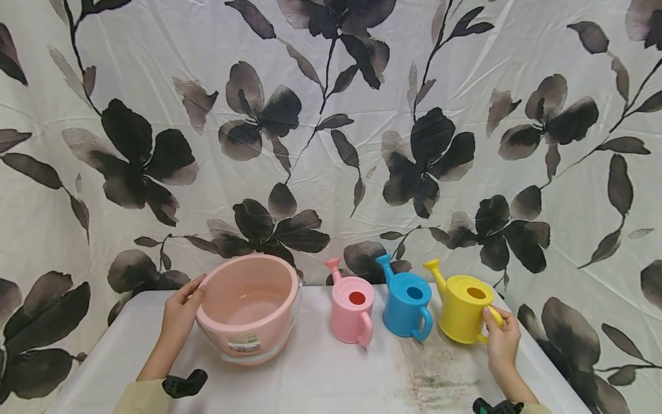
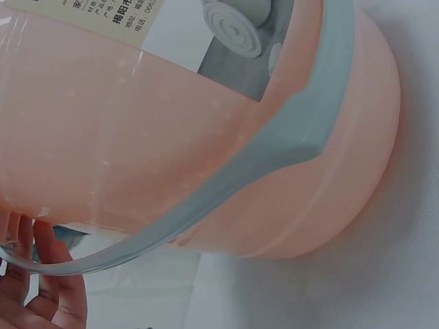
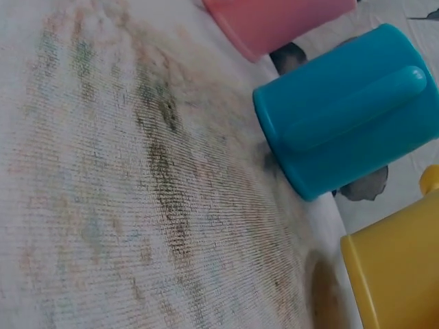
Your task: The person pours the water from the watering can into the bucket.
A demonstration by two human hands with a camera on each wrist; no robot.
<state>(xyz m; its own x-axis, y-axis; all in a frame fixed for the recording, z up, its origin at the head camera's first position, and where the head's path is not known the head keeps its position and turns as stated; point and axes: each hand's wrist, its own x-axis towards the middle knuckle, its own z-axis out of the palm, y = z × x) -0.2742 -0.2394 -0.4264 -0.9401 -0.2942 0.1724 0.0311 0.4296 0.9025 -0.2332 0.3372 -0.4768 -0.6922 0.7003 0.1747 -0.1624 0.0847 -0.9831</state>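
Observation:
A pink bucket [image 1: 248, 339] stands at the left of the table, its mouth tipped toward me. My left hand [image 1: 178, 313] holds its rim at the left side. In the left wrist view, the fingers [image 2: 65, 295] show at the rim, behind the bucket's pale grey handle [image 2: 226, 175]. At the right, my right hand [image 1: 503, 339] grips the handle of a yellow watering can [image 1: 462, 313], whose spout points up and left. A blue watering can [image 1: 403, 307] and a pink watering can [image 1: 347, 313] stand in a row beside it.
A white cloth covers the table [image 1: 320, 379], with a brownish-green stain [image 1: 439, 374] in front of the blue and yellow cans. A floral curtain [image 1: 331, 144] hangs close behind the table. The bucket carries a printed label [image 1: 244, 343].

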